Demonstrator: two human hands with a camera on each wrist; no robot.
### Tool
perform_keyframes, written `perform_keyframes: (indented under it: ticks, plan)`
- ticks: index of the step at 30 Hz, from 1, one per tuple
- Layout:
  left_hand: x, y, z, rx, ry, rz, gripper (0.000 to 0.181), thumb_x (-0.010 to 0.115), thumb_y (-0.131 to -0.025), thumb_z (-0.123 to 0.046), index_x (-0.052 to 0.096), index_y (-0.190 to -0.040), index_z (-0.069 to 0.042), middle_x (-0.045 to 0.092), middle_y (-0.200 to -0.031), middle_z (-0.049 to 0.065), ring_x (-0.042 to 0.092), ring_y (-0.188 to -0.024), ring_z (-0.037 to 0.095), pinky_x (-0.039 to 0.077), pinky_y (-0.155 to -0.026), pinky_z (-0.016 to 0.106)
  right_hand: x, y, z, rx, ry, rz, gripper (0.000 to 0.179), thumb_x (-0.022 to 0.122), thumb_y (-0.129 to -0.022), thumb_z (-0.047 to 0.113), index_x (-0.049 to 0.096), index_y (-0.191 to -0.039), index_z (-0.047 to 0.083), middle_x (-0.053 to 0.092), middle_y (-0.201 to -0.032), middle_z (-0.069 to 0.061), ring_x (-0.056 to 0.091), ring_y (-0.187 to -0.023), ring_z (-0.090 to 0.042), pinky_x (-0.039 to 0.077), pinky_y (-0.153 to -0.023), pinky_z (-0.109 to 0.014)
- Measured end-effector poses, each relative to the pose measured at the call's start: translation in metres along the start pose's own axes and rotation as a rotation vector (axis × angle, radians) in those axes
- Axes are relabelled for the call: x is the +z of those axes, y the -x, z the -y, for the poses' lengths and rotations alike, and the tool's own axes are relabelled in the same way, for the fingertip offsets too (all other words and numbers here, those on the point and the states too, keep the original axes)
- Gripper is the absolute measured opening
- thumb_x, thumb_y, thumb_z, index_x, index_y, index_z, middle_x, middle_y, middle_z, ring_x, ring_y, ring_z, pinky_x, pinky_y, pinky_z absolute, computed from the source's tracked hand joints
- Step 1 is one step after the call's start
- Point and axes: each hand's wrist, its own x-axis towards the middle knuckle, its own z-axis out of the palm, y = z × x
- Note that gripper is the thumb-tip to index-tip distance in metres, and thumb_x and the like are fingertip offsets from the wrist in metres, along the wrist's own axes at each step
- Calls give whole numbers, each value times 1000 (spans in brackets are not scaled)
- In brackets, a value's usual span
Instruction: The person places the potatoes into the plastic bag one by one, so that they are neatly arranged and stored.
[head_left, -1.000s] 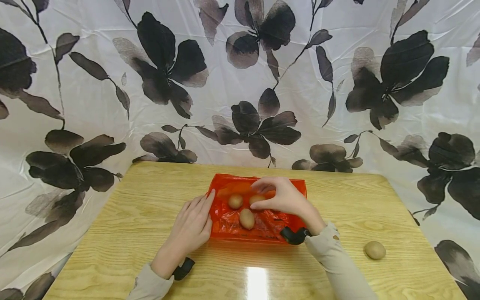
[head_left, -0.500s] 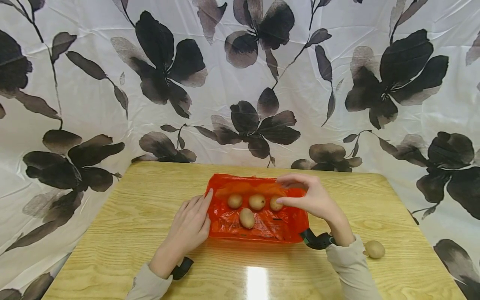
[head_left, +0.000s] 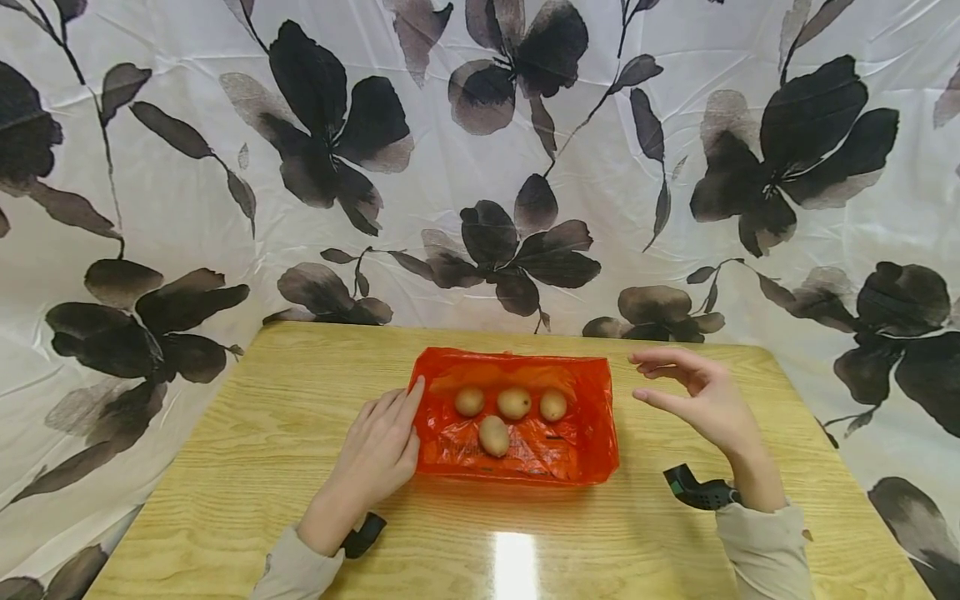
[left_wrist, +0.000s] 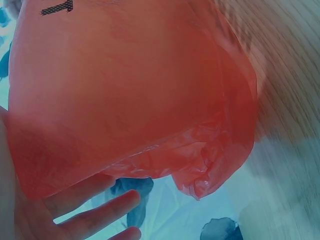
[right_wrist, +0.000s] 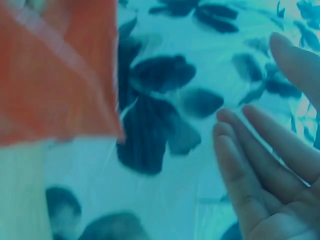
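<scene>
A red plastic bag (head_left: 517,477), spread into a box shape with its top facing up, stands mid-table. Several potatoes lie inside it, one potato (head_left: 493,437) in front of a row along the back. My left hand (head_left: 378,446) rests on the bag's left side, fingers straight; the left wrist view has fingers (left_wrist: 100,217) reaching past the plastic. To the right of the bag, my right hand (head_left: 708,400) is in the air, thumb and fingers spread apart with nothing between them. In the right wrist view the bag's corner (right_wrist: 60,90) is away from that hand.
The wooden table (head_left: 300,358) carries everything. Behind it hangs a white cloth (head_left: 420,167) with dark flowers. Past the right sleeve (head_left: 765,542), a small brown edge shows; the rest there is hidden by the arm. Each wrist wears a black camera, such as the right camera (head_left: 701,490).
My right hand has let go of a potato at the right end of the back row and moved right, out of the bag. Its forearm now covers the loose potato. My left hand stays put.
</scene>
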Motion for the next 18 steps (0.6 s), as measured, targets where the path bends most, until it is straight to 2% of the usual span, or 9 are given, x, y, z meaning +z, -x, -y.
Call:
perform_keyframes:
  ticks: [8, 14, 18]
  plan:
    - [0, 0, 1, -4, -1, 9, 60, 54, -87, -8, 45, -144, 6, 62, -128, 22, 54, -120, 37, 42, -100, 51, -36, 25, -21, -29, -146, -71, 44, 65, -77, -26, 57, -120, -20, 67, -118, -16, 64, -107, -21, 51, -92, -24]
    - [1, 1, 0, -6, -2, 11, 60, 56, -86, -7, 46, -144, 6, 62, -127, 22, 55, -120, 37, 42, -99, 52, -55, 48, -38, 38, -174, -126, 44, 61, -82, -25, 54, -124, -21, 67, -123, -12, 63, -113, -18, 50, -94, -24]
    - [1, 1, 0, -8, 1, 15, 61, 56, -86, -8, 45, -144, 5, 62, -128, 22, 55, -120, 37, 42, -100, 52, -66, 66, -52, 125, -186, -142, 42, 60, -86, -21, 53, -128, -19, 67, -124, -7, 62, -116, -14, 50, -92, -22]
